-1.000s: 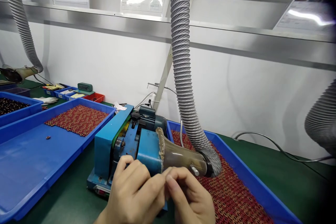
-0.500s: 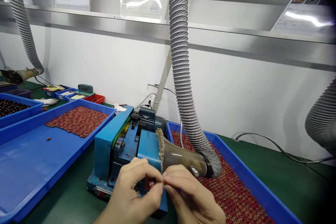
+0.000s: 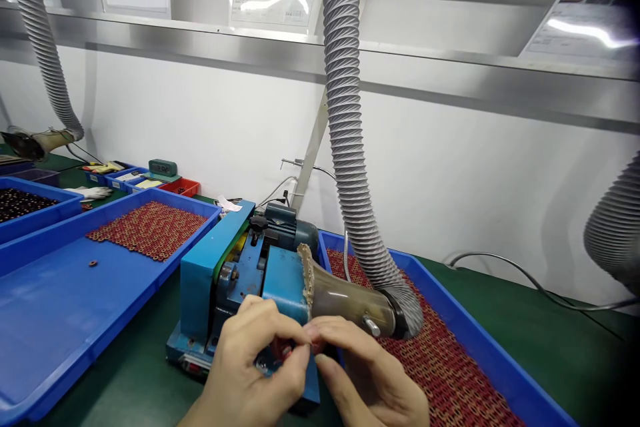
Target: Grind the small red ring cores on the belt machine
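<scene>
Both hands meet in front of a blue belt machine (image 3: 285, 277), near its lower front. My left hand (image 3: 260, 360) has its thumb and index finger pinched together; what lies between them is too small to make out. My right hand (image 3: 367, 370) touches the left fingertips with its index finger, its thumb a little apart below. A bit of something reddish shows between the hands, not clear enough to name. A translucent duct nozzle (image 3: 350, 300) on the machine sits just above the right hand.
A blue tray of red rings (image 3: 450, 367) lies at the right. On the left, another blue tray (image 3: 60, 307) holds red rings (image 3: 155, 230) and one loose ring (image 3: 93, 263). A grey hose (image 3: 345, 107) hangs to the nozzle.
My right thumb has moved away from its index finger, opening a gap between them. The left hand keeps its pinch in nearly the same place.
</scene>
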Available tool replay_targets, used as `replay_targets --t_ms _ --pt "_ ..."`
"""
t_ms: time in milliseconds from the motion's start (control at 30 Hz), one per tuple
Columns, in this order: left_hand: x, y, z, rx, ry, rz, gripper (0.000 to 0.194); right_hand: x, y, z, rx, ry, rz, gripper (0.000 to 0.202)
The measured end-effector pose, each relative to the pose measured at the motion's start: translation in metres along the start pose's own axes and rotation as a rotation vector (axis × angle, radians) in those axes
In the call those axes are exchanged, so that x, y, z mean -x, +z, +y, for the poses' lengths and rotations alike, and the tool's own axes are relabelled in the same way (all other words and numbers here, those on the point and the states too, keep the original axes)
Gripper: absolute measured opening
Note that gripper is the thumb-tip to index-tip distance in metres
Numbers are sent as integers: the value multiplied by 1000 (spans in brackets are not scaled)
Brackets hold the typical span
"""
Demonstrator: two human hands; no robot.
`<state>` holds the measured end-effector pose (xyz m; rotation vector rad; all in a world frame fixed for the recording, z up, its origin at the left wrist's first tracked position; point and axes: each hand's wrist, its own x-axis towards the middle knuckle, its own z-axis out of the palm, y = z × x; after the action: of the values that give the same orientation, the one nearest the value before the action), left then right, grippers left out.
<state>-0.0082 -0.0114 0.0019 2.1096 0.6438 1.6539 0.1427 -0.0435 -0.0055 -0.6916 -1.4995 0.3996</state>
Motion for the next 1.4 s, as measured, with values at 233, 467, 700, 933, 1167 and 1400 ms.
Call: replay_targets --t_ms 233,467,700,933,1167,1400 --pt "-2 5 -1 -133 199 56 19 4 8 6 244 -295 71 40" --pt "4 7 -5 -348 359 80 16 7 13 -2 -492 604 21 41" --pt "-3 0 1 35 -39 -35 18 3 6 0 -22 -7 67 30" --pt "1 5 -3 -314 344 78 18 9 17 0 205 -23 223 19" --pt "4 4 -7 -278 278 21 17 6 13 -3 -488 520 38 39" --pt "-2 1 2 39 -52 -53 17 1 -2 2 72 -160 -33 43"
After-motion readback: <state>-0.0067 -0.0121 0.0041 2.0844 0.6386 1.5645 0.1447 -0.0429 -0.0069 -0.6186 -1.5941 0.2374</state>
